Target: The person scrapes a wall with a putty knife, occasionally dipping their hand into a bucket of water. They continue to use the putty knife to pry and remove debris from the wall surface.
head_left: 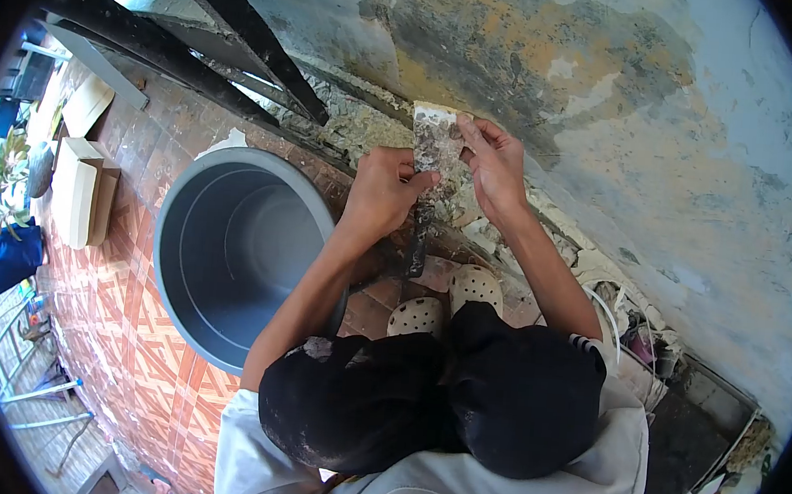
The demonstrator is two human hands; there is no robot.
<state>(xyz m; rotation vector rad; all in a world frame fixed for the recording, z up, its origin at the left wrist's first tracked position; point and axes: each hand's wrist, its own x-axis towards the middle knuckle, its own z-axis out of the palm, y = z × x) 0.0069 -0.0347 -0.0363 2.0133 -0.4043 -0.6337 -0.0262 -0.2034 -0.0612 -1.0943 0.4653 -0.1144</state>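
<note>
Probably for steadiness, the left hand [381, 191] grips the scraper [432, 138] at the blade's near part, while the right hand [499, 170] pinches its far right edge.

Floor: we see reddish-brown tiles [136, 293], patterned with lighter, wood-like strips around the tub.
Tub: we have a round, grey, open one [195, 251] standing upright on the tiles.
Pale piece: we see it [223, 143] just beside the tub's rim, on the side towards the black bars.
Box: we find a cream, open-flapped one [76, 193] left of the tub, apart from it.
Clogs: we make out a light, perforated pair [416, 316] right of the tub.
</note>
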